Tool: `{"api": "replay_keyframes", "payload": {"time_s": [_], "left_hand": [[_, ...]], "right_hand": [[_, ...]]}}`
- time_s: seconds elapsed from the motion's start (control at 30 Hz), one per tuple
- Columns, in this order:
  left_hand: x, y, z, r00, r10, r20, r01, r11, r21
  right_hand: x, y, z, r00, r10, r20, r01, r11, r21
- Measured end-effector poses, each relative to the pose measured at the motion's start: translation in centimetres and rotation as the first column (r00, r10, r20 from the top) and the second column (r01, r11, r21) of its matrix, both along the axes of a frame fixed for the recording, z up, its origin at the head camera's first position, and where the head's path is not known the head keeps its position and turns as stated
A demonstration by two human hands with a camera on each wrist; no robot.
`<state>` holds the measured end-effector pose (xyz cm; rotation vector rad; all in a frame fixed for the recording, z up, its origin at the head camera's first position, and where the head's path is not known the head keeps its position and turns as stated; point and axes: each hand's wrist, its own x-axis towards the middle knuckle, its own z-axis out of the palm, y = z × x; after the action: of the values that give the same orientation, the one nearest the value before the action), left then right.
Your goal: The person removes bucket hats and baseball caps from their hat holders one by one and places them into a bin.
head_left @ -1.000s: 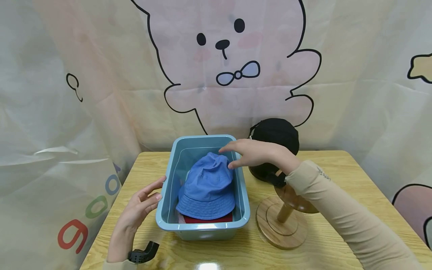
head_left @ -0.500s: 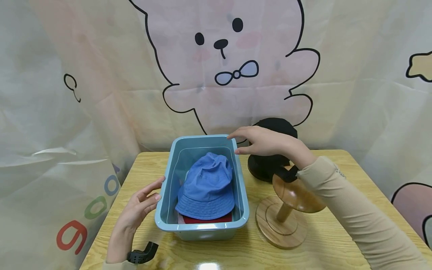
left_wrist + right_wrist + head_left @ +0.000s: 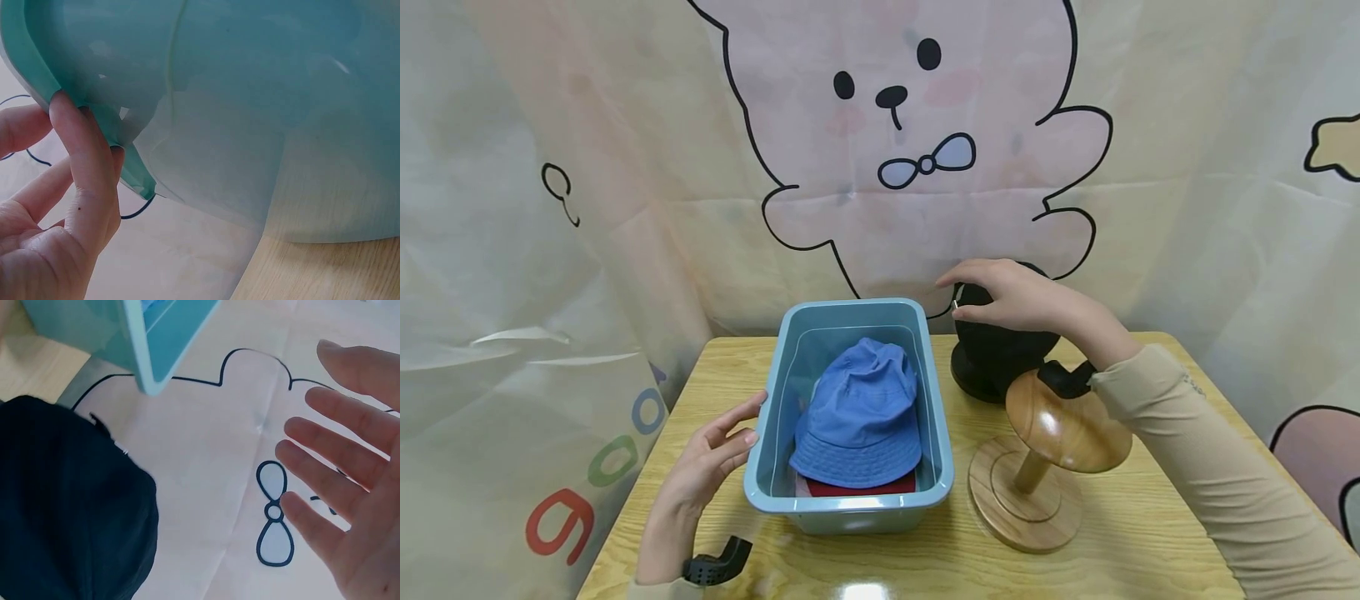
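Observation:
In the head view a light blue plastic bin (image 3: 850,502) stands on the table, holding a blue bucket hat (image 3: 861,417) crown up. Something red (image 3: 861,485) shows under the hat's brim. My left hand (image 3: 703,458) touches the bin's left rim with its fingertips. The left wrist view shows these fingers (image 3: 84,162) at the underside of the rim. My right hand (image 3: 1018,298), fingers spread and holding nothing, is raised in front of a black cap (image 3: 1000,350), overlapping it. In the right wrist view the cap (image 3: 69,506) lies left of the hand (image 3: 356,462), apart from it.
A mushroom-shaped wooden hat stand (image 3: 1067,421) is right of the bin, under my right wrist. A dark round base (image 3: 970,379) shows beneath the cap. Behind the wooden table (image 3: 925,567) hangs a curtain with a cartoon bear (image 3: 895,217).
My right hand has moved up and right, from over the hat in the bin to in front of the black cap. The left hand and the bin stay put.

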<state>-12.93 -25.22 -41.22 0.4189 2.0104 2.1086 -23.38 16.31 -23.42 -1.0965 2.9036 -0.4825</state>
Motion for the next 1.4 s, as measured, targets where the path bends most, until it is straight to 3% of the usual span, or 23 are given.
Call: {"api": "replay_keyframes", "payload": {"time_s": [0.23,0.6,1.4], "left_hand": [[-0.1,0.0,-0.1,1.0,0.0,0.002,0.0,1.0,0.001],[-0.2,-0.1,-0.2,1.0,0.001,0.002,-0.001,1.0,-0.006],[0.0,0.0,-0.2,1.0,0.001,0.002,-0.001,1.0,0.007]], "right_hand": [[-0.3,1.5,-0.3,0.998,-0.005,-0.068,0.001,0.999,-0.046],[-0.4,3.9,-0.8,0.992,-0.077,-0.103,0.069,0.995,-0.078],[-1.5,8.5,-3.5,0.967,-0.126,-0.224,0.095,0.985,-0.142]]}}
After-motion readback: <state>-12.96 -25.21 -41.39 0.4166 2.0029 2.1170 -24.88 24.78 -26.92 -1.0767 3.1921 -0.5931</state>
